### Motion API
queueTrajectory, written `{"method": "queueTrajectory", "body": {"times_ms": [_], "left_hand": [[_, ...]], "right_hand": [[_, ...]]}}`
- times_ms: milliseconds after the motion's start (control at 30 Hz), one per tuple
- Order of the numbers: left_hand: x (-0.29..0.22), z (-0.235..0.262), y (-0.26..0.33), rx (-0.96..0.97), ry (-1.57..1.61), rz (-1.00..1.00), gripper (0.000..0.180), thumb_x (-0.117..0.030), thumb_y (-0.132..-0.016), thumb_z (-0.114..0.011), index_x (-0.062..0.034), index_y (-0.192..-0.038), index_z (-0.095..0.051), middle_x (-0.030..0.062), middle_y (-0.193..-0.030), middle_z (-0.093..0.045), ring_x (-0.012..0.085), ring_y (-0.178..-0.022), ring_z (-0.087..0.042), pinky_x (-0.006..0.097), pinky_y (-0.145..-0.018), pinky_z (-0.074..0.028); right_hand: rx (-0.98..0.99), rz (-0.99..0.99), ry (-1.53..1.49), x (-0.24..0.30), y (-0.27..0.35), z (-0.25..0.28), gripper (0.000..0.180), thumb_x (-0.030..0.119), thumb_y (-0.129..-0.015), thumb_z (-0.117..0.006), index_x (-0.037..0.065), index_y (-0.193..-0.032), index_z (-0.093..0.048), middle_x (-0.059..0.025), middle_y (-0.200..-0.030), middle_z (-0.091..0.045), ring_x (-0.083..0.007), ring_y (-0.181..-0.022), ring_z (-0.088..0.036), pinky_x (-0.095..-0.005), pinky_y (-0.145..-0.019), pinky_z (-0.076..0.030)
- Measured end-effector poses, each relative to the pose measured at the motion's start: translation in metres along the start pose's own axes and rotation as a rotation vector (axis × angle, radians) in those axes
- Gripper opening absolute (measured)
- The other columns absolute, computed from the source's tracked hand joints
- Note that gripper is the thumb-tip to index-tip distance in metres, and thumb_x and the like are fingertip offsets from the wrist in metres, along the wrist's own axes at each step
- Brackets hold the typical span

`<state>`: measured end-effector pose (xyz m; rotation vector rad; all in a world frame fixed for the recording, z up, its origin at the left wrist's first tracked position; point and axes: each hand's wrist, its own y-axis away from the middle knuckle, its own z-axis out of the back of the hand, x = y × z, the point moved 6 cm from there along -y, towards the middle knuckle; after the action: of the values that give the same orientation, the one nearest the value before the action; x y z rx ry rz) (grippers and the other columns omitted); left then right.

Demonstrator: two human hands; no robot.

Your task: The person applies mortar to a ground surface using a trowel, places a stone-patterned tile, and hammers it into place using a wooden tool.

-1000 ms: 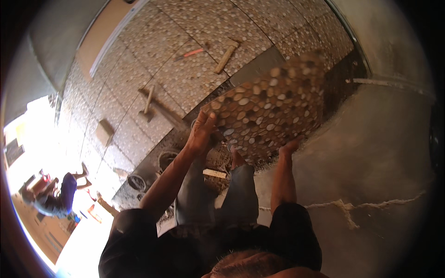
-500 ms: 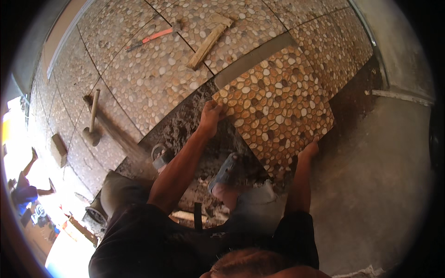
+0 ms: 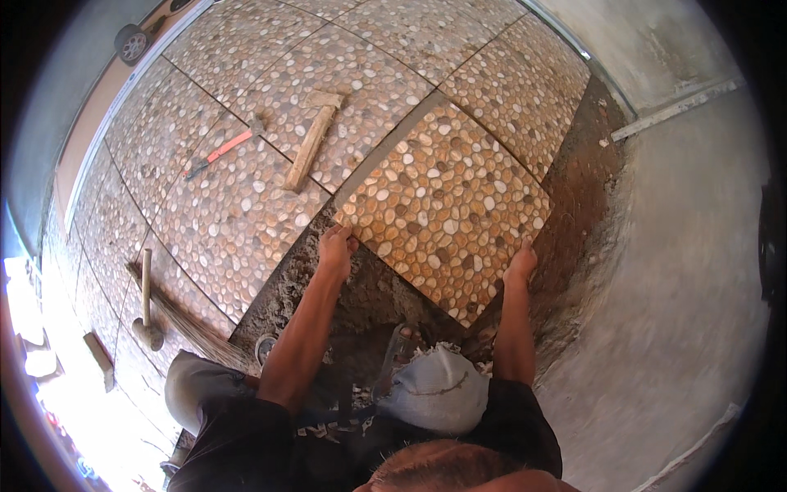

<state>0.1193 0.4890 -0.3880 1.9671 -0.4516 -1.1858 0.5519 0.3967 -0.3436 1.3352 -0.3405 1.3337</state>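
Observation:
A square pebble-patterned tile (image 3: 447,215) lies in front of me, with a thin grey gap along its far left edge. At its left corner, my left hand (image 3: 337,248) is closed with the fingertips on the edge. My right hand (image 3: 521,261) grips the right edge nearer to me, its fingers partly hidden at the rim. Dark wet mortar (image 3: 283,287) shows beside and below the tile's near left edge. Whether the tile's underside touches the bed, I cannot tell.
On the laid pebble tiles (image 3: 246,184) rest a wooden mallet (image 3: 311,143), a red-handled hammer (image 3: 223,152), another mallet (image 3: 146,307), a broom (image 3: 184,312) and a wooden block (image 3: 98,359). To the right are brown soil (image 3: 586,193) and a grey concrete surface (image 3: 656,271).
The tile has shifted toward the laid tiles, and the grey strip along its far edge is narrower. Both hands stay on its edges. The whole view has tilted.

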Motion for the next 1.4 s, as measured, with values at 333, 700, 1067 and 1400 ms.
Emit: {"method": "queueTrajectory", "body": {"times_ms": [333, 700, 1067, 1400], "left_hand": [[0.005, -0.006, -0.005, 0.22, -0.216, -0.321, 0.007, -0.008, -0.088, -0.055, -0.0012, -0.085, -0.055, 0.0017, -0.073, -0.051, 0.0124, -0.064, -0.048, 0.029, -0.059, -0.039], [-0.001, -0.01, 0.006, 0.158, -0.031, -0.164, 0.008, -0.008, -0.084, -0.055, -0.0007, -0.087, -0.057, 0.004, -0.081, -0.054, 0.0158, -0.071, -0.05, 0.03, -0.067, -0.041], [-0.01, -0.017, 0.012, 0.18, -0.087, -0.205, 0.013, -0.013, -0.086, -0.055, -0.0005, -0.085, -0.057, 0.0045, -0.082, -0.052, 0.0148, -0.076, -0.048, 0.031, -0.069, -0.039], [-0.014, -0.016, 0.007, 0.143, -0.051, -0.185, 0.019, -0.009, -0.086, -0.054, 0.0044, -0.098, -0.06, 0.0076, -0.093, -0.058, 0.0167, -0.084, -0.053, 0.031, -0.079, -0.043]], "right_hand": [[0.003, 0.047, -0.021, -0.012, -0.033, -0.001, 0.05, 0.033, -0.099, -0.045, -0.008, -0.129, -0.045, -0.0192, -0.127, -0.051, -0.0321, -0.115, -0.052, -0.0438, -0.094, -0.043], [-0.013, -0.006, 0.012, 0.007, 0.003, -0.005, 0.053, 0.034, -0.101, -0.04, -0.006, -0.135, -0.039, -0.0211, -0.135, -0.044, -0.0331, -0.122, -0.047, -0.0471, -0.1, -0.04], [-0.039, 0.012, -0.052, 0.0, -0.003, -0.007, 0.051, 0.032, -0.099, -0.044, -0.008, -0.131, -0.043, -0.0208, -0.131, -0.046, -0.033, -0.116, -0.05, -0.0447, -0.094, -0.043], [0.002, 0.035, -0.132, -0.007, -0.007, -0.015, 0.049, 0.03, -0.099, -0.044, -0.011, -0.124, -0.048, -0.0203, -0.122, -0.055, -0.0321, -0.106, -0.058, -0.0434, -0.086, -0.049]]}}
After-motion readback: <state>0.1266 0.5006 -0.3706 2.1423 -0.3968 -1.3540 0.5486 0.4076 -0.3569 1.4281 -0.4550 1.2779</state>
